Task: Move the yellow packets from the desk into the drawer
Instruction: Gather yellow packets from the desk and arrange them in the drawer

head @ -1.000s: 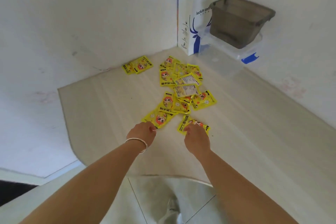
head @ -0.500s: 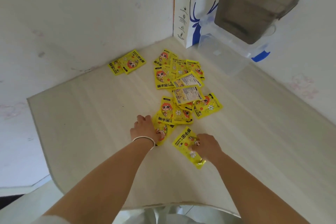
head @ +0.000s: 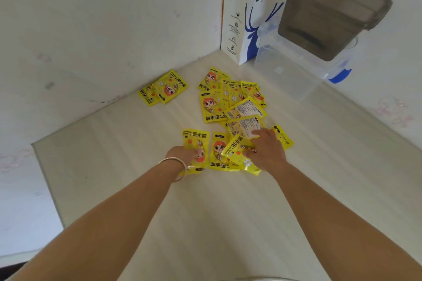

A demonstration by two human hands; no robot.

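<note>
Forearms stretch out over the pale surface point(head: 342, 166), both palms down. Her left hand point(head: 182, 155), a bangle point(head: 175, 164) on its wrist, has its grip curled on one yellow packet point(head: 196, 141). Her right hand point(head: 267, 150) pinches a tilted packet point(head: 237, 150) while its fingertips reach onto the heap of yellow packets point(head: 230, 102) just beyond.

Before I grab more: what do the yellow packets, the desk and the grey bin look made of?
Packets: glossy plastic film, judging by the glare and crinkled edges.
Desk: pale wood-grain surface, probably laminate, matte with faint streaks.
Grey bin: translucent smoky plastic, since its inner walls show through.
</note>
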